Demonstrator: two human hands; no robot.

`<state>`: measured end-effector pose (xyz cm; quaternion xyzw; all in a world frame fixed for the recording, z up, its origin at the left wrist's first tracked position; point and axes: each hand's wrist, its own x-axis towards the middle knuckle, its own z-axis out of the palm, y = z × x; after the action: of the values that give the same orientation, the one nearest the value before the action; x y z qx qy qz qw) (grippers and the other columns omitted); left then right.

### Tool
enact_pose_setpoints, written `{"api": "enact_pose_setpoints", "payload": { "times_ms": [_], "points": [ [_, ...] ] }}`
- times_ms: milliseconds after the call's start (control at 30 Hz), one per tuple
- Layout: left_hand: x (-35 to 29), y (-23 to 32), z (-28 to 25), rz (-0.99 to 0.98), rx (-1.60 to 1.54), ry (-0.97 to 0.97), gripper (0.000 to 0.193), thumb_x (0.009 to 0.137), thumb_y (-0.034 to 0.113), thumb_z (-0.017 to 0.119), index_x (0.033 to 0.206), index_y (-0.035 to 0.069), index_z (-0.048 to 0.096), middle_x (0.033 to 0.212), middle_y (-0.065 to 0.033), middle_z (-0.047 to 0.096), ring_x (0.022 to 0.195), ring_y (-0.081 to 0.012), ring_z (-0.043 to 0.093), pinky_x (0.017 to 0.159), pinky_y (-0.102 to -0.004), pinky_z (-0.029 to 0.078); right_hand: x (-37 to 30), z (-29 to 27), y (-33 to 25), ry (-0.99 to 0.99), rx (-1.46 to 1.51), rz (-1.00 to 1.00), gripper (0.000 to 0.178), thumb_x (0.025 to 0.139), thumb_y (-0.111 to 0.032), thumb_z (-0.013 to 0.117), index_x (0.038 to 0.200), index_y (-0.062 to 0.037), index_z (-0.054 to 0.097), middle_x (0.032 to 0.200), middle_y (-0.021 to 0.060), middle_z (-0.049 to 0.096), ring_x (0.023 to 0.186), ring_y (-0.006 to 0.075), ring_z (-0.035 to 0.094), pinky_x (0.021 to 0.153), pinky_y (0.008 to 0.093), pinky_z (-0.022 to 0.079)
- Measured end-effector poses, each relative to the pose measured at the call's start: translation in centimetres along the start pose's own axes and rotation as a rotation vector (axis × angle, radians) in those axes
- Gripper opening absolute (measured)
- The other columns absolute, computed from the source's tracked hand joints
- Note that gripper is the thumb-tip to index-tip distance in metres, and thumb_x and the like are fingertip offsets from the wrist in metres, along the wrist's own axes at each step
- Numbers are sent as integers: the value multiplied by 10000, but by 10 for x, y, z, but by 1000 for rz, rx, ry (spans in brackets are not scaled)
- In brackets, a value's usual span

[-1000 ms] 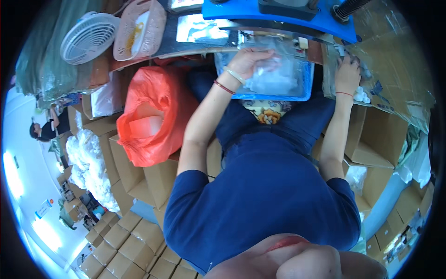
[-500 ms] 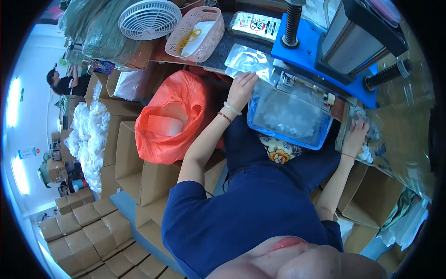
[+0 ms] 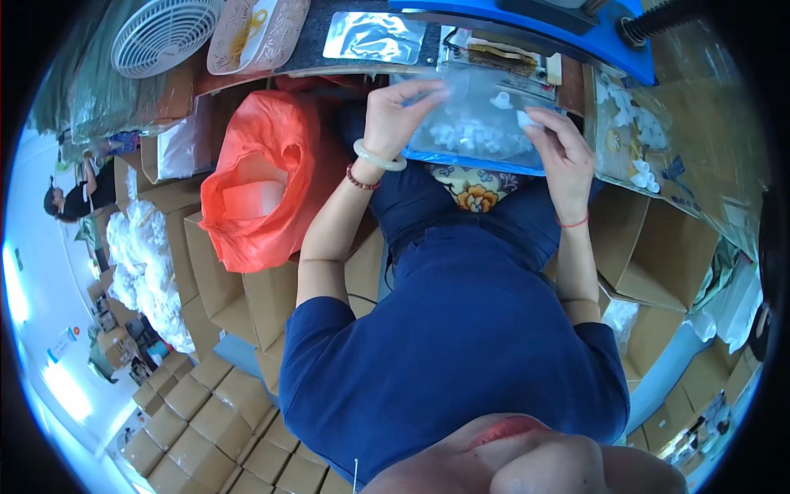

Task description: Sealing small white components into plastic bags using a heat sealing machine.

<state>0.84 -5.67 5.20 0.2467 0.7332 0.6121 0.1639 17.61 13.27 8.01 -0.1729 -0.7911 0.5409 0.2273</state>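
Note:
My left hand [image 3: 401, 114] reaches over a blue-lined bin [image 3: 473, 159] at my lap. Its thumb and fingers are pinched at the edge of what looks like a clear plastic pouch [image 3: 473, 87], partly blurred. A small white spout-like piece [image 3: 501, 100] shows by the pouch's right side; whether it is attached, I cannot tell. My right hand [image 3: 566, 148], just right of it, pinches another small white plastic piece [image 3: 525, 120] between thumb and fingertips. Many white pieces [image 3: 477, 137] lie in the bin below. A silver pouch [image 3: 374, 38] lies flat on the dark tabletop, beyond my left hand.
A blue press [image 3: 543, 29] stands at the table's far side, a metal fixture [image 3: 506, 62] before it. White pieces [image 3: 629, 115] lie on the right-hand surface. An orange-red bag [image 3: 263, 136], a lattice basket [image 3: 284, 37] and cardboard boxes [image 3: 202, 412] are at left. Another person [image 3: 90, 193] is far left.
My right hand has come from the right-hand surface to the bin, now with a white piece. My left hand has left the silver pouch's edge and moved over the bin. The view has shifted.

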Motion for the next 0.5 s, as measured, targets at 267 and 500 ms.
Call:
{"api": "enact_pose_setpoints", "payload": {
  "times_ms": [267, 500],
  "points": [
    [-2, 19, 18, -136, -71, -221, 183, 867, 98, 745, 1014, -10, 741, 884, -13, 716, 814, -33, 602, 724, -202, 492, 41, -10, -30, -136, -166, -347, 178, 855, -86, 716, 1020, -21, 698, 1042, 94, 709, 1008, 235, 652, 879, 325, 501],
    [8, -4, 22, -427, -326, -665, 232, 917, 173, 693, 1061, -8, 717, 956, -111, 735, 861, -172, 701, 734, -293, 574, 68, -18, -10, -486, -269, 61, 285, 905, -234, 675, 1111, -38, 651, 1043, 128, 696, 918, 264, 682, 819, 354, 528]
  ]
}}
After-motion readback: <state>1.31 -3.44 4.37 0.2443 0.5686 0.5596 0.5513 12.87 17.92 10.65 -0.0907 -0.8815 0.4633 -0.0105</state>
